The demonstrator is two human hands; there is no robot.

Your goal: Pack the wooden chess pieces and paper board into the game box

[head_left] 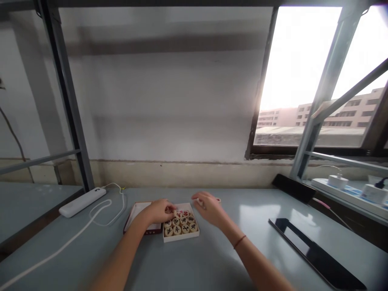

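Observation:
A white box (182, 238) holds several round Chinese chess pieces (185, 229) in rows, the near ones with dark characters and the far ones with red. At the box's left side is my left hand (160, 211), its thumb and fingers closed on a pale chess piece (175, 214) over the far-left part. My right hand (209, 208) hovers by the right rim with curled fingers. Something pale shows between them, too small to make out. Beyond that hand, another chess piece (218, 200) with red marking lies on the table, partly hidden.
A dark red box lid (129, 220) with a pale inside lies left of the white box, partly under my left forearm. Farther left are a white power strip (82, 202) and its cable (65, 249). On the right lies a black glossy panel (315, 252). Metal posts rise on both sides.

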